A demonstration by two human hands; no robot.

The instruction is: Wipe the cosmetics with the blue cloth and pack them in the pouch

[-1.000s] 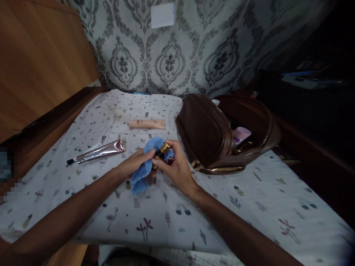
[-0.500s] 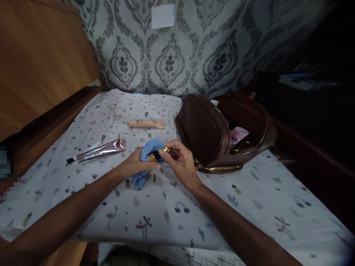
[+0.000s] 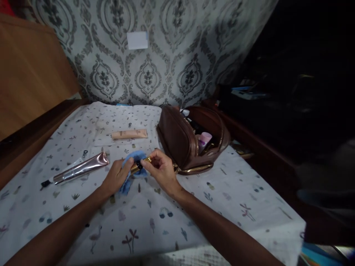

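My left hand [image 3: 116,176] grips a crumpled blue cloth [image 3: 128,173] and presses it around a small gold tube with a black band [image 3: 140,166]. My right hand [image 3: 160,170] pinches the other end of that tube with its fingertips. Both hands hover just over the patterned white sheet [image 3: 194,207] at the middle of the surface. Part of the cloth hangs down below my left palm.
An open brown zip bag [image 3: 183,142] with a pink item inside lies right of my hands. A peach tube [image 3: 129,134] lies beyond them, and a shiny pink tube [image 3: 80,170] to the left. Wooden furniture borders the left; patterned wallpaper stands behind.
The view has swung up and to the right, so everything sits lower-left in frame. The gold tube has turned from tilted upward to nearly level between my hands, with the cloth bunched tighter.
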